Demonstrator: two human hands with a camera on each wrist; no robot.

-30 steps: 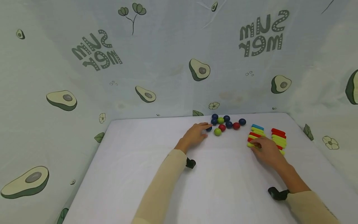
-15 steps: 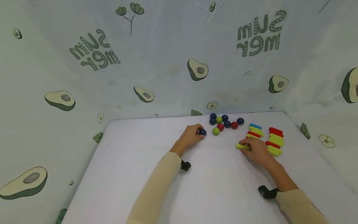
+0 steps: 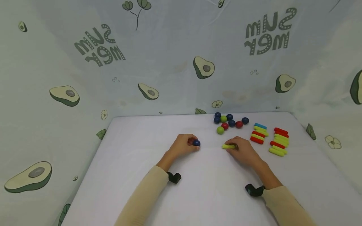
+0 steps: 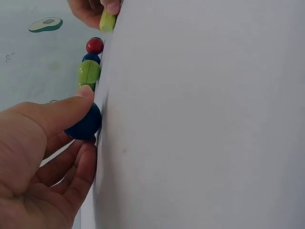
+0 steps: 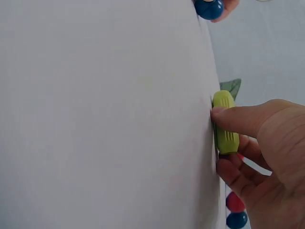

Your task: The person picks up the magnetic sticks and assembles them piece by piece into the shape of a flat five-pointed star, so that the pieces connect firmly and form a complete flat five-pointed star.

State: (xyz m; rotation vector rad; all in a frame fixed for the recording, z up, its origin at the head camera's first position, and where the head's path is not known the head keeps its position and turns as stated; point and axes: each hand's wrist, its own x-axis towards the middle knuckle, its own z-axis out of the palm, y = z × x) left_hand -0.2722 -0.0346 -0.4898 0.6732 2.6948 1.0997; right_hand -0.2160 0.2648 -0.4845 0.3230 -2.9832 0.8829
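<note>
My left hand pinches a dark blue ball between thumb and fingers, close over the white table. In the left wrist view the blue ball shows glossy under the thumb. My right hand holds a yellow-green stick by its right part, a short way right of the left hand. Grooves run along this ribbed stick in the right wrist view, where the thumb presses its side. The two hands face each other, apart.
Behind the hands lies a cluster of blue, red and green balls. To the right, short red, yellow and blue sticks lie side by side in two columns, a left column and a right column. A patterned cloth hangs behind the table.
My left hand has picked the blue ball from the cluster's left side and brought it nearer. My right hand has carried the yellow-green stick leftward from the left column.
</note>
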